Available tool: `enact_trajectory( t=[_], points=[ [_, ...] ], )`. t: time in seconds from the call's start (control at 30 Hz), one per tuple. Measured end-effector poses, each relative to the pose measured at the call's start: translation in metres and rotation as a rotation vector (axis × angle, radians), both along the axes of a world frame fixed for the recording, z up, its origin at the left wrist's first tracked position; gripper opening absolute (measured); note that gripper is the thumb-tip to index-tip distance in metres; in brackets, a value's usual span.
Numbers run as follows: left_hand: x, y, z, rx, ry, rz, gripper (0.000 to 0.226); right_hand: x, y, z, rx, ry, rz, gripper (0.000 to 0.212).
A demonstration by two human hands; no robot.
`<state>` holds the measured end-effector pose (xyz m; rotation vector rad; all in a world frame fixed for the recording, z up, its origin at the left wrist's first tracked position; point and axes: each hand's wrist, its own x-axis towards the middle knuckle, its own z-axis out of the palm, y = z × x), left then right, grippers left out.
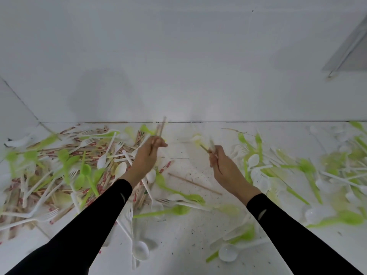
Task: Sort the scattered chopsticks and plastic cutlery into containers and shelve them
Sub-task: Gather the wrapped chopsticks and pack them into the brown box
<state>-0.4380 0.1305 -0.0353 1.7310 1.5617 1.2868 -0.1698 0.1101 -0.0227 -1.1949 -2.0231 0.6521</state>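
The left hand (147,155), a little left of the centre of the frame, is curled around a few bare chopsticks (161,127). Their long axis is almost vertical in the picture and leans slightly right. The free ends point to the upper edge and reach the line where the white surface (188,225) meets the wall (178,56). The fingers are bent, with the thumb on the right side of the hand.

The right hand (221,165), right of the centre, is also closed and grips a thin stick (205,148). The stick runs diagonally, and its free end points to the upper left. It is blurred, so I cannot tell if more than one piece is in this grip. A pale fork (197,138) shows just beyond the end of the stick; whether the hand holds it too is not clear. The two hands are apart and both arms wear black sleeves.

In the left part of the frame lies the left heap (65,167) of paper-wrapped chopsticks mixed with green and white forks and spoons. In the right part lies the right heap (297,171) of green and white plastic cutlery. Between the forearms, one single chopstick (194,184) lies flat, from upper left to lower right. A white spoon (140,250) lies near the bottom edge, beside the left sleeve.
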Motion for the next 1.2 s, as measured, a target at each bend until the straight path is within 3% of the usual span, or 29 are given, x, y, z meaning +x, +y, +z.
enact_trajectory(
  t=[0.07, 0.13, 0.27, 0.4, 0.53, 0.67, 0.77, 0.93, 1.07, 1.2],
  points=[
    [-0.004, -0.006, 0.020, 0.015, -0.306, 0.092, 0.020, -0.014, -0.003, -0.004, -0.013, -0.087, 0.045, 0.018],
    [-0.013, -0.018, 0.036, 0.026, -0.391, 0.191, 0.019, -0.028, -0.002, -0.019, -0.059, -0.251, 0.080, 0.026],
    [-0.035, -0.050, 0.039, -0.108, -0.116, 0.246, 0.030, -0.043, 0.005, -0.055, -0.168, -0.587, 0.077, 0.036],
    [-0.057, -0.080, 0.019, -0.324, 0.093, 0.260, 0.031, -0.049, 0.005, -0.070, -0.070, -0.585, 0.028, 0.026],
    [-0.070, -0.108, -0.001, -0.405, 0.054, 0.231, 0.024, -0.064, 0.004, -0.054, -0.001, -0.450, -0.026, 0.017],
    [-0.063, -0.118, -0.006, -0.399, 0.093, 0.280, 0.025, -0.093, 0.000, -0.029, 0.120, -0.379, 0.211, 0.018],
    [-0.066, -0.117, -0.004, -0.363, 0.095, 0.365, 0.022, -0.118, -0.015, -0.018, 0.063, -0.480, 0.433, 0.026],
    [-0.073, -0.118, -0.005, -0.411, 0.184, 0.310, 0.018, -0.142, -0.017, -0.029, 0.243, -0.790, 0.596, 0.051],
    [-0.068, -0.115, -0.015, -0.426, 0.284, 0.231, 0.017, -0.134, 0.005, -0.033, 0.384, -0.904, 0.585, 0.045],
    [-0.054, -0.109, -0.028, -0.398, 0.377, 0.176, 0.023, -0.094, 0.026, -0.042, 0.534, -0.883, 0.561, 0.026]
  ],
)
